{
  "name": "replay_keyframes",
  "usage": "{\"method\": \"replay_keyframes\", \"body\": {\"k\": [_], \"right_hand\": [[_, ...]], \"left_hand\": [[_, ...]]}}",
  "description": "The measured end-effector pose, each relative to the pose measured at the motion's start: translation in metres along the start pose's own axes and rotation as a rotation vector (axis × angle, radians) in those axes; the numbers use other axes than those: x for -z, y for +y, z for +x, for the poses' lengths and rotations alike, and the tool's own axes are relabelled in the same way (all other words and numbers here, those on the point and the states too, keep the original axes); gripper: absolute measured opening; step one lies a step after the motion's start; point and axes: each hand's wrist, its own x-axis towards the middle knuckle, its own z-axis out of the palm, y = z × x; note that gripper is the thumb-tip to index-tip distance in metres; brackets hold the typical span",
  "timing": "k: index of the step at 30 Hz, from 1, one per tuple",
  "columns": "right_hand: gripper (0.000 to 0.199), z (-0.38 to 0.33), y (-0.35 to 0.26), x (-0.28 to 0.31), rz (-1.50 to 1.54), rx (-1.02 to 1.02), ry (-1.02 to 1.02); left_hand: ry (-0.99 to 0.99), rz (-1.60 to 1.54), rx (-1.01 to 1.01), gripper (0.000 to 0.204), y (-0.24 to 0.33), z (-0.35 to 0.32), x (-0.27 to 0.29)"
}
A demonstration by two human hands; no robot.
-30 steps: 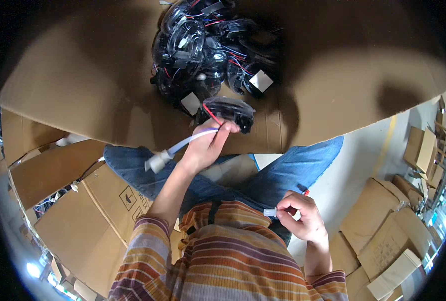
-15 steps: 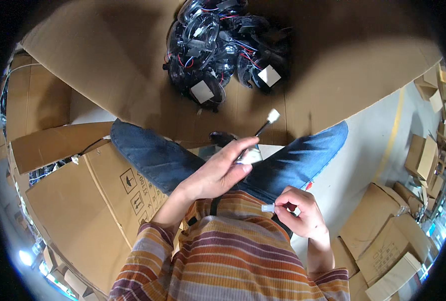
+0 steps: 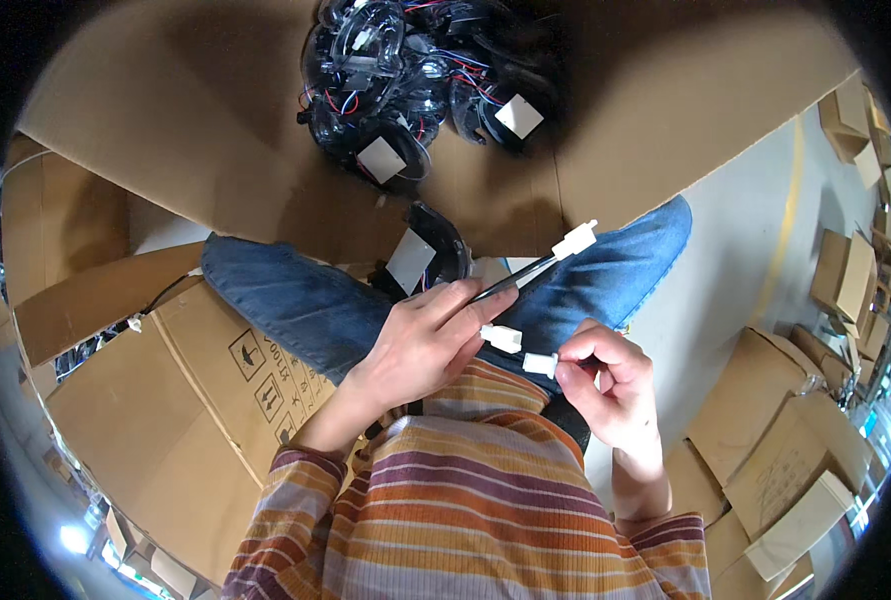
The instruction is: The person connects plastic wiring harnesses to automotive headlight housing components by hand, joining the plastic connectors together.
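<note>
My left hand [image 3: 420,340] is closed on a black-sleeved cable [image 3: 525,278] that slants up to the right and ends in a white plug connector [image 3: 575,240]. A second white connector [image 3: 502,338] sticks out from between its thumb and fingers. My right hand [image 3: 610,385] pinches a small white connector [image 3: 539,365] just to the right of that one, with a narrow gap between the two. Above my left hand, between my knees, lies a black curved lamp-like part [image 3: 443,232] bearing a white label [image 3: 411,262]; my fingers hide its lower end.
Ahead stands a large cardboard box [image 3: 205,130] holding a heap of black and clear parts [image 3: 405,65] with red and blue wires. A closed carton [image 3: 155,390] lies to my left. More cartons [image 3: 785,430] stand on the floor [image 3: 735,220] at right.
Both hands have come closer together, the right one moving up so its connector faces the left hand's. The labelled black part now shows more fully above my left hand. The view has shifted slightly.
</note>
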Motion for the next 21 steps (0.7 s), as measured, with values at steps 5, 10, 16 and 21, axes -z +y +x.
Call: {"method": "replay_keyframes", "body": {"k": [5,10,16,21], "right_hand": [[0.006,0.005,-0.001,0.000,-0.100,0.050,0.024],[0.007,0.009,-0.007,0.002,-0.338,0.060,0.035],[0.008,0.014,0.000,-0.002,-0.329,0.078,0.102],[0.007,0.015,0.005,0.004,-0.282,0.053,0.084]], "left_hand": [[-0.035,-0.030,0.007,0.056,0.003,0.002,0.001],[-0.046,0.001,-0.002,0.055,0.001,0.004,0.002],[-0.091,-0.025,-0.018,0.053,0.002,0.012,0.000],[-0.163,-0.042,0.020,0.043,-0.004,0.013,0.003]]}}
